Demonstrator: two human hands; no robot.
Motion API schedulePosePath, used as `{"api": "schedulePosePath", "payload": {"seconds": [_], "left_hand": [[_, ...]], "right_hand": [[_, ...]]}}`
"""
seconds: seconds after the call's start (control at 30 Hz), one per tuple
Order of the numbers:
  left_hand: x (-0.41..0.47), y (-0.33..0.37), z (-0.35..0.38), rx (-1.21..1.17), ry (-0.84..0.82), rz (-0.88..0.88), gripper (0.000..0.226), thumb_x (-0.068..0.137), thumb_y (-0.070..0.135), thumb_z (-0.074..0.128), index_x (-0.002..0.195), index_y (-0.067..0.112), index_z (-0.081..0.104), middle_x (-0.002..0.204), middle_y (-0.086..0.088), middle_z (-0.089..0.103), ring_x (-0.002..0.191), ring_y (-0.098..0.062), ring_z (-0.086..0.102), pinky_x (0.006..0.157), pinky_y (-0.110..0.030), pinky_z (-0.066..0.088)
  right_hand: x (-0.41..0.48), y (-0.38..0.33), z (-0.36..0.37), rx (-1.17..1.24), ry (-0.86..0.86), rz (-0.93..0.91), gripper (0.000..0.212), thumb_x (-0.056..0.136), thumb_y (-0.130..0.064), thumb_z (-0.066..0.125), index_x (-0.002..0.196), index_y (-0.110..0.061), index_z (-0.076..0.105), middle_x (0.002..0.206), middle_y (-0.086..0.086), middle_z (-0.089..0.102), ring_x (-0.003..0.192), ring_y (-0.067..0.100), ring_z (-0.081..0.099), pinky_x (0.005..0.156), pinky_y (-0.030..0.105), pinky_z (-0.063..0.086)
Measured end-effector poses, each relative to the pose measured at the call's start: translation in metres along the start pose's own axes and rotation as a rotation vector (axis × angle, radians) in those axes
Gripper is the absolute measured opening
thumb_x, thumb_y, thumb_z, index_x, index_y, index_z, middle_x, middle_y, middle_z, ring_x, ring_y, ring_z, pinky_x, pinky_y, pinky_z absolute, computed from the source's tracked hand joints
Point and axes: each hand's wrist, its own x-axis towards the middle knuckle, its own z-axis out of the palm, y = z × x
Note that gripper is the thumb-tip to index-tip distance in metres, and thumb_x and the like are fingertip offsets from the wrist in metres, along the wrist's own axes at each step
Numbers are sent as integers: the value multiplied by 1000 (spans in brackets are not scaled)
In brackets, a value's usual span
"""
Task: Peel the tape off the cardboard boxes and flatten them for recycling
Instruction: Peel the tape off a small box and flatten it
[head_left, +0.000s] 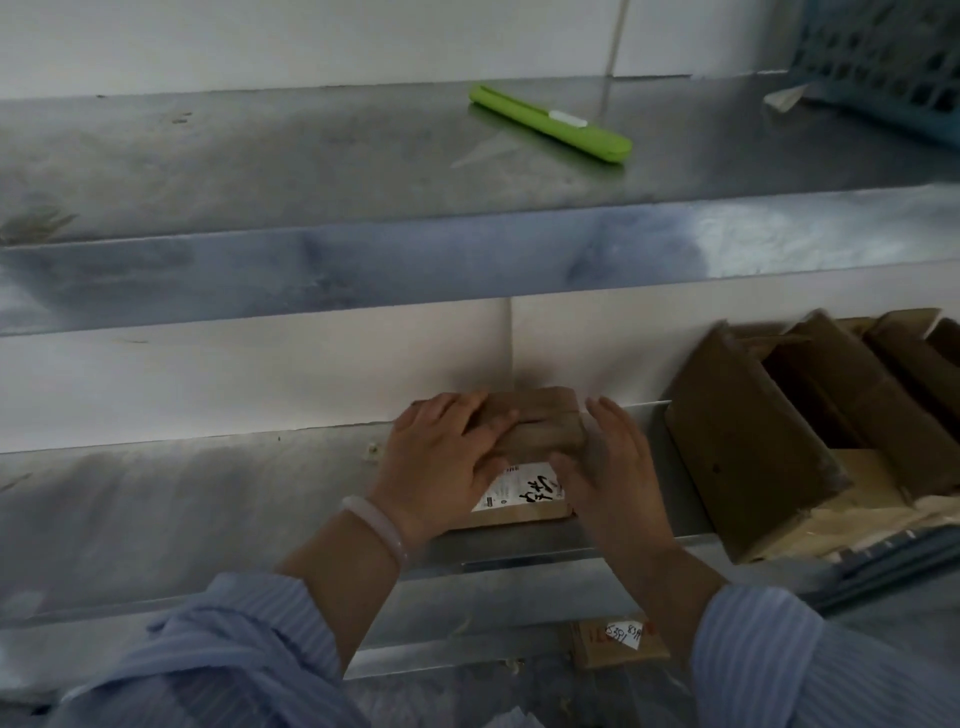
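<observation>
Room: I see a white wall (260, 41) behind two steel shelves, one above the other.
Upper shelf (311, 156): dull, smudged metal; a green cutter (550, 123) lies on it, slanted, right of centre.
Far right, upper shelf: the corner of a blue lattice basket (883, 67), with a pale scrap (784, 96) at its left edge; I cannot tell what the basket holds.
Lower shelf (182, 493): steel too, with a raised lip at the back against the wall.
Task thing: a small cardboard box (540, 421) sits on the lower shelf near the middle, its far end close to the wall, with a white label (524, 488) bearing black marks on its near top.
Left hand (441, 457): lies flat on the box's left and top, fingers spread and fairly straight; a pale bracelet (374, 525) is on the wrist.
Right hand (608, 467): straight fingers held against the box's right side, thumb towards the label.
Right of the lower shelf: open cardboard boxes (737, 441) tipped and leaning together, their insides dark; paler flat cardboard lies under them.
Below the shelf: a flat brown card piece (618, 644) with a handwritten white sticker.
Near edge: striped light-blue sleeves (234, 649).
</observation>
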Motion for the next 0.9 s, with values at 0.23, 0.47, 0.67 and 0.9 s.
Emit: {"api": "schedulePosePath", "payload": {"seconds": [0.23,0.47,0.67,0.9], "left_hand": [[13,15,-1,-14,87,-78,54,89,62,25,125,34,55,117,-1,54,109,-26,49,88,-42,43],[13,19,1,24,51,-83,60,90,63,22,132,33,53,120,-8,53,111,-31,47,90,-45,43],[13,20,1,8,29,-108,62,88,64,21,133,35,52,126,-8,50,115,-31,45,94,-46,41],[13,22,-1,-18,35,-98,60,89,62,25,131,32,55,125,-8,52,117,-32,47,94,-47,41]], "right_hand": [[-2,28,-2,208,-62,319,21,90,-35,62,109,-30,72,80,-29,64,73,-17,58,57,-1,38],[-3,38,-2,269,-83,344,22,86,-23,68,108,-27,72,79,-28,68,78,-12,63,64,0,43],[-3,44,-5,53,-198,281,17,90,-28,63,103,-29,72,69,-29,58,69,-12,57,59,-1,38],[2,44,-12,36,-194,282,8,91,-29,62,94,-28,69,81,-16,65,80,5,63,71,15,47]]}}
